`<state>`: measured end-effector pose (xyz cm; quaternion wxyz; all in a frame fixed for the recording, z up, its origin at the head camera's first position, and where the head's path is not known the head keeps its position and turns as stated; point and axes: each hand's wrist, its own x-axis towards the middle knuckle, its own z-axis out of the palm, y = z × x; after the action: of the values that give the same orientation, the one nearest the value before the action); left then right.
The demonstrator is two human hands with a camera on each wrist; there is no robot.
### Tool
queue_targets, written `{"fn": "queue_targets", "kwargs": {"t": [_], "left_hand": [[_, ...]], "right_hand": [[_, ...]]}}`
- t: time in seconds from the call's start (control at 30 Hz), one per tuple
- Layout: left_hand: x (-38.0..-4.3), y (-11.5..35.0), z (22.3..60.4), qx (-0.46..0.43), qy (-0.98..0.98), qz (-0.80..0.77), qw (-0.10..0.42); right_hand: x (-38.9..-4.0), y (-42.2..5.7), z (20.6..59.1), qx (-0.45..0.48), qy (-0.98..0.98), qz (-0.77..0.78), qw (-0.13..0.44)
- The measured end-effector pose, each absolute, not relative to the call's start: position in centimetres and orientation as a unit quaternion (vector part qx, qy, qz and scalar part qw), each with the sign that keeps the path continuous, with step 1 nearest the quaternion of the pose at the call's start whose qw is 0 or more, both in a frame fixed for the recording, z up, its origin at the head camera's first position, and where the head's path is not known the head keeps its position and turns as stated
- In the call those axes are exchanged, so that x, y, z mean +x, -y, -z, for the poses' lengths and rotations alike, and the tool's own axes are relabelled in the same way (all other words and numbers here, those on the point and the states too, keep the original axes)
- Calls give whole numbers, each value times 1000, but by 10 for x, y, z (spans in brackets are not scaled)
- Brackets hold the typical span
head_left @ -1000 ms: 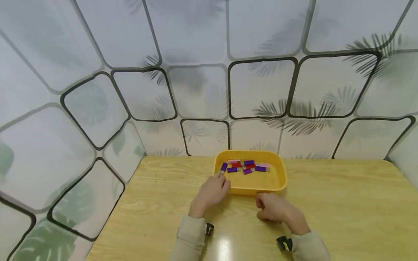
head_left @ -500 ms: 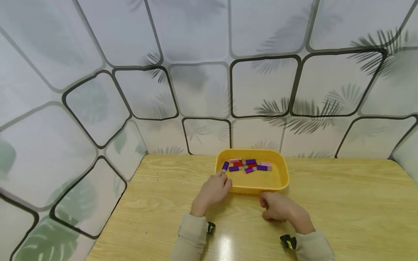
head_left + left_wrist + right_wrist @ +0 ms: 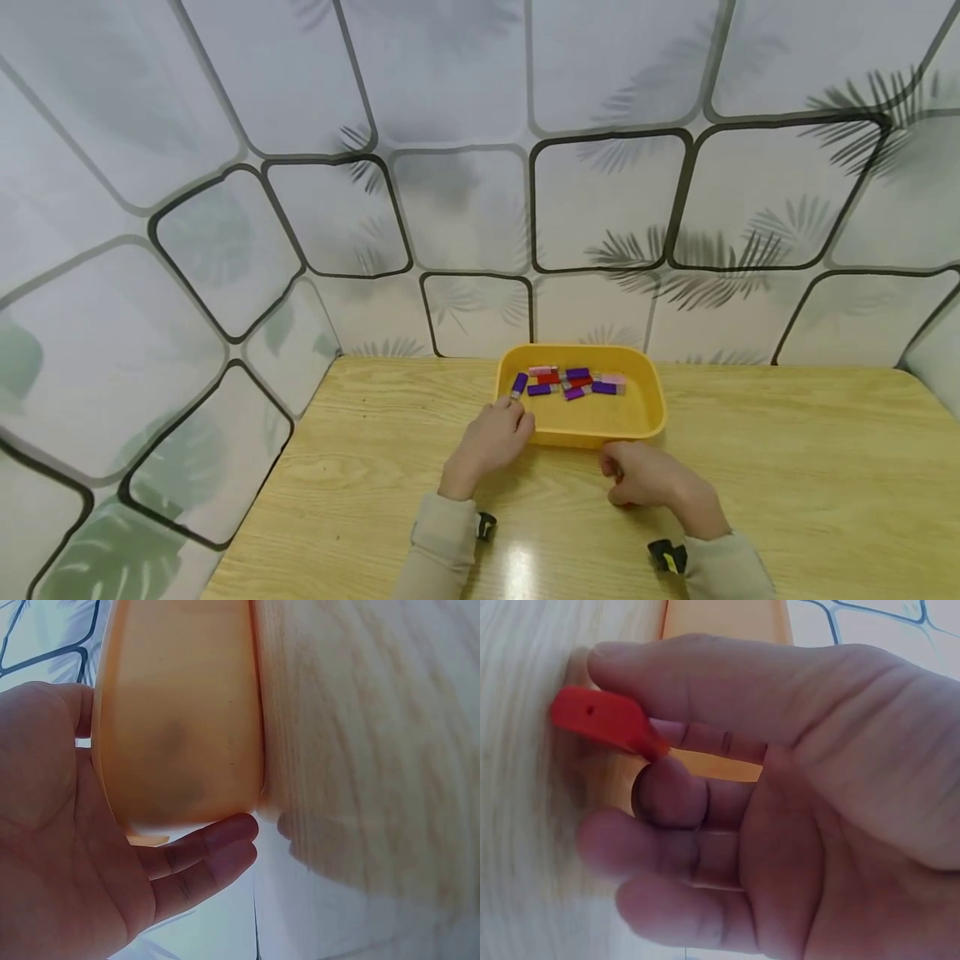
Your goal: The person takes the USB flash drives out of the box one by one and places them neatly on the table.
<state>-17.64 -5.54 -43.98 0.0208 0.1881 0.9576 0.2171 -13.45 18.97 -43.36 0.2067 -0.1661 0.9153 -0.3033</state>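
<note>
A yellow plastic tray (image 3: pixel 585 423) stands on the table near the wall, with several purple, red and pink USB sticks (image 3: pixel 576 383) lying loose in it. My left hand (image 3: pixel 492 436) holds the tray's near left corner. In the left wrist view, one of its fingers goes over the rim and two fingers (image 3: pixel 217 851) lie along the outside. Just in front of the tray's near right side is my right hand (image 3: pixel 651 479), low over the table. Its thumb and fingers pinch a red USB stick (image 3: pixel 604 716); the head view hides most of that stick.
The pale wooden table (image 3: pixel 787 467) reaches back to a wall hung with leaf-patterned fabric (image 3: pixel 465 208), which also closes off the left. A purple USB stick (image 3: pixel 519 384) lies apart from the others at the tray's left end. Dark wrist devices (image 3: pixel 667 557) sit at both sleeves.
The right hand has shifted slightly right along the tray's front. The left hand keeps its place on the corner, and the sticks in the tray lie as before.
</note>
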Motion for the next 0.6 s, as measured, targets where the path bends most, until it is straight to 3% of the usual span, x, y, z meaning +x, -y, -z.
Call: {"fn": "queue_targets", "kwargs": {"t": [0.6], "left_hand": [[-176,54,439,182,-958,-221,30]], "right_hand": [[-133,-190,429,-144,-918,304,210]]}}
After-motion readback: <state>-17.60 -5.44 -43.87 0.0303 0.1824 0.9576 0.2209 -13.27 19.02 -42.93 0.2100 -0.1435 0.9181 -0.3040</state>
